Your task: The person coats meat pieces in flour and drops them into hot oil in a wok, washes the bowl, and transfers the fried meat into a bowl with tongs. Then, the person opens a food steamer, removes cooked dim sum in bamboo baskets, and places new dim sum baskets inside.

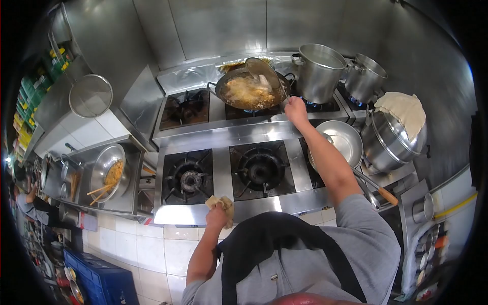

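Note:
My right hand (pixel 296 110) is closed around the handle of a round skimmer (pixel 260 67), stretched out to the back of the stove. The skimmer is tilted over the right side of a wok (pixel 219 92), where pieces of food (pixel 243 91) fry in bubbling oil. Something pale shows beside the skimmer; I cannot make out what it is. Blue flame burns under the wok. At the stove's front edge, my left hand (pixel 217 216) grips a crumpled beige cloth (pixel 227 207).
Two metal pots (pixel 321 76) stand right of the wok. Nearer are a pale pan (pixel 345 142) with a wooden-tipped handle and a cloth-topped steel pot (pixel 389 140). At left, a bowl (pixel 100 170) holds food and chopsticks; a strainer (pixel 90 95) hangs above. A person (pixel 33 206) stands far left.

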A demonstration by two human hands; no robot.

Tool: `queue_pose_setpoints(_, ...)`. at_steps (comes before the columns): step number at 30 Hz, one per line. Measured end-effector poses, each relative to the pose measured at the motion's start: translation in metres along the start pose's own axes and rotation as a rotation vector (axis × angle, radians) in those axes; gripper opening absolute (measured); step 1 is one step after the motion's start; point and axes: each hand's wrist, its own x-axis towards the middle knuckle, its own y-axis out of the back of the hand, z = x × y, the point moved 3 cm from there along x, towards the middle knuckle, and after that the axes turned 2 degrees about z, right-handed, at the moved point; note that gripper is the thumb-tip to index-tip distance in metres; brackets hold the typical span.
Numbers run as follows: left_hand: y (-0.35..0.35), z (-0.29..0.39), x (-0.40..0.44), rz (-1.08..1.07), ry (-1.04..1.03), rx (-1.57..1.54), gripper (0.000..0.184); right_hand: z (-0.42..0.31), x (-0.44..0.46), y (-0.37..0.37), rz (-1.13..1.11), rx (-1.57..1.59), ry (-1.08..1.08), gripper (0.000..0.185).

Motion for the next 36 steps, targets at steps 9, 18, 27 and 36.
queue_pose_setpoints(9, -0.003, -0.009, -0.007, 0.028, 0.008, -0.062, 0.038, 0.008, -0.008, -0.002, 0.049, -0.007, -0.057, 0.014)
queue_pose_setpoints(18, -0.01, -0.018, -0.015, 0.08, -0.016, -0.086, 0.04, 0.002, -0.029, -0.007, 0.011, -0.096, -0.029, 0.018)
queue_pose_setpoints(27, -0.009, -0.022, -0.013, 0.068, -0.034, -0.087, 0.04, 0.021, -0.034, -0.014, 0.003, -0.209, 0.038, 0.016)
queue_pose_setpoints(36, -0.008, -0.023, -0.012, 0.053, -0.044, -0.098, 0.04, 0.041, -0.03, -0.033, 0.001, -0.246, -0.063, 0.018)
